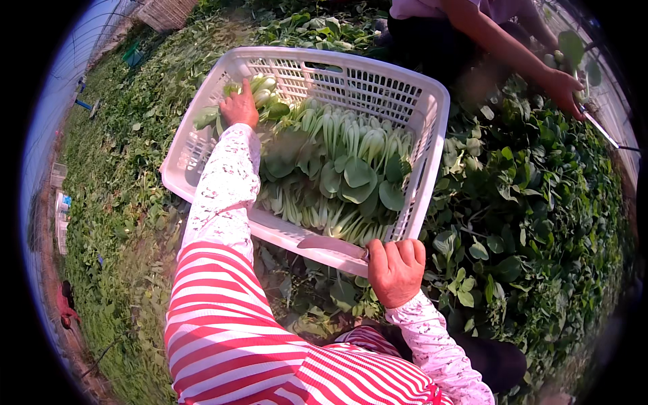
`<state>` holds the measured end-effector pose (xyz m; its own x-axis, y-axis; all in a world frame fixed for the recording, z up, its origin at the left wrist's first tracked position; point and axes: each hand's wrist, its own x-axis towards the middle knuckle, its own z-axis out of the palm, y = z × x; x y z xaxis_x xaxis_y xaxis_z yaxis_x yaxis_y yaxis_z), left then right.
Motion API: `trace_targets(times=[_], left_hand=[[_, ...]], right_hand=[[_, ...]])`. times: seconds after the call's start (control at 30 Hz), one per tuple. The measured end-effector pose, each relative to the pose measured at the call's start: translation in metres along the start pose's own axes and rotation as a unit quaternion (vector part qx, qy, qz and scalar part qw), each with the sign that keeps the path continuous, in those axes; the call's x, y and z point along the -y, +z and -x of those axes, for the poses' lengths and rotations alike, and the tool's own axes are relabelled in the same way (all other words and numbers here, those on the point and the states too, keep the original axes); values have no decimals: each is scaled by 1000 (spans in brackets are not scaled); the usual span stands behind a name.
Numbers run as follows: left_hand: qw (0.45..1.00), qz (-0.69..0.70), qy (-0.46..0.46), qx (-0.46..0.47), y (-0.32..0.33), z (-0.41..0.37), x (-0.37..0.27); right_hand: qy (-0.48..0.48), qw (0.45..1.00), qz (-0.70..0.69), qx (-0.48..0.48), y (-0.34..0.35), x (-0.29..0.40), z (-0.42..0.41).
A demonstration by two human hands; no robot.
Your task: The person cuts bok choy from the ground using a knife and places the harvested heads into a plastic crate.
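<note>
My left hand (240, 107) reaches into the far left corner of a white plastic crate (435, 96). It lies across a bunch of bok choy (264, 93), with pale stalk bases to its right and leaves to its left; the fingers' undersides are hidden. Rows of bok choy (357, 179) fill the middle and right of the crate, leaves overlapping at the centre and pale stalks towards both long sides. At the near right corner, my right hand (397, 271) is closed around the handle of a knife (331, 245). The blade points left along the near rim.
At upper right a co-worker's hand (562, 91) holds a knife (600, 126) and a leafy plant (572, 50). Dense green plants (511, 243) grow right of the crate. Another crate (164, 14) and a green container (132, 54) stand at upper left.
</note>
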<state>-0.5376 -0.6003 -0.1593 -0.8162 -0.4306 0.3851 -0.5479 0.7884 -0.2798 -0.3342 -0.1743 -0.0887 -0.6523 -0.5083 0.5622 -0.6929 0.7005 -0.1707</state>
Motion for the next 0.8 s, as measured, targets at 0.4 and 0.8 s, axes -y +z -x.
trace_targets(times=[0.4,0.8], left_hand=[[970,231,34,60,17,45,-8],[936,155,282,142,-18,66,6]], right_hand=[[26,998,-48,24,12,-4,-1],[21,999,-30,4,12,-4,0]])
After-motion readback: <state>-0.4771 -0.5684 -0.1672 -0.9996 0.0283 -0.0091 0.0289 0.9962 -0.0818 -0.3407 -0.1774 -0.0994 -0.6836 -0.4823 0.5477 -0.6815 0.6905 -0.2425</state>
